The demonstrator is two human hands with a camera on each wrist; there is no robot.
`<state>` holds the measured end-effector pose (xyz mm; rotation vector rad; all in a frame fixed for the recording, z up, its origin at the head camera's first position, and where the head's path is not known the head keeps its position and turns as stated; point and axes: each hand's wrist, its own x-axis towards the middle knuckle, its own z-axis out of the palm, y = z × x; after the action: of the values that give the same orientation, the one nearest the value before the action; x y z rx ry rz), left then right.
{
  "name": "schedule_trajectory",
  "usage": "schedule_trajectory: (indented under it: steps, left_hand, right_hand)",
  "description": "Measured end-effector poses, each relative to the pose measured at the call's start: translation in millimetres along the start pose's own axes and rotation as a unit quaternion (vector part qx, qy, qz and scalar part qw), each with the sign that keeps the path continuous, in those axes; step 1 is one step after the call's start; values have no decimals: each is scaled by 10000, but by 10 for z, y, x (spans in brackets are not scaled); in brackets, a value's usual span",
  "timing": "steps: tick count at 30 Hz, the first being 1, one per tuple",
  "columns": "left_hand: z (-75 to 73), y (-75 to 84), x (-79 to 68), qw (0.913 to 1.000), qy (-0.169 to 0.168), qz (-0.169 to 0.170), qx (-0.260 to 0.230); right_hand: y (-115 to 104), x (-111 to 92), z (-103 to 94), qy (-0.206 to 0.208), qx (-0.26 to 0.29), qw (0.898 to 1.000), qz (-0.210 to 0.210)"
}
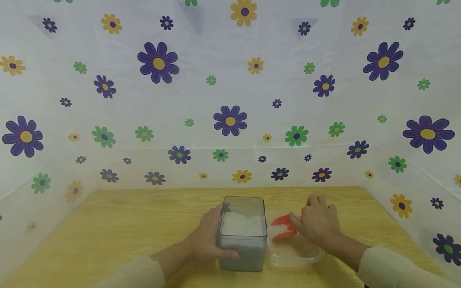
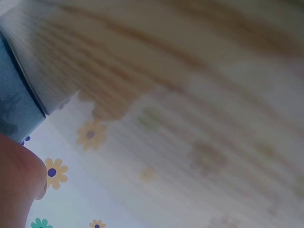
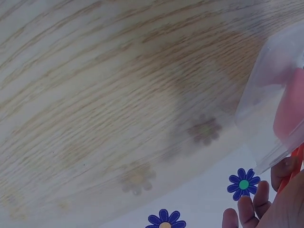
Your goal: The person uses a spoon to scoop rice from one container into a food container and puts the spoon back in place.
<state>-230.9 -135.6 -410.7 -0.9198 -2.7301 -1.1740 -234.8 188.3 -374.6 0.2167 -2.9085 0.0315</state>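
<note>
A tall grey see-through canister stands upright and open at the top, filled partway with white flaky grains. My left hand grips its left side, with the thumb across the front and the fingers around the back. Beside it on the right sits a low clear plastic container. My right hand holds a red scoop by its handle, tilted down into that container. White grains lie at the scoop's mouth. In the right wrist view, the scoop's reddish bowl shows through the container's clear wall.
The wooden table has a light grain and a shiny surface. A white sheet printed with purple, yellow and green flowers rises behind it and along both sides.
</note>
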Motion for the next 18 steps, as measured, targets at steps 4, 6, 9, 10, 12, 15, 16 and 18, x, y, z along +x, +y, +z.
schedule_trajectory:
  steps: [4,6,9,10,12,15,16,18]
  left_hand:
    - [1,6,-2,10000,-1,-46,7]
    - [0,8,0,10000,-5,-89,2]
    - [-1,9,2,9999,-2,-157,-8]
    - [-1,9,2,9998,2,-174,-15]
    - [0,9,2,9998,-9,-204,-26]
    - [1,9,0,9998,-17,-214,-23]
    - [1,11,0,9998,-19,-208,-18]
    - [1,13,-1,9998,-29,-186,-7]
  right_hand:
    - [32,1,-13,211,-221,9993,-199]
    - [48,-2,-30,283,-308,9988,-264]
    - [70,-3,-55,292,-333,9986,-279]
    - [77,-4,-61,285,-335,9986,-278]
    - [92,1,-69,276,-338,9987,-275]
    - [114,11,-82,288,-387,9984,-302]
    - [122,16,-85,300,-412,9982,-313]
    - [137,23,-99,329,-482,9977,-347]
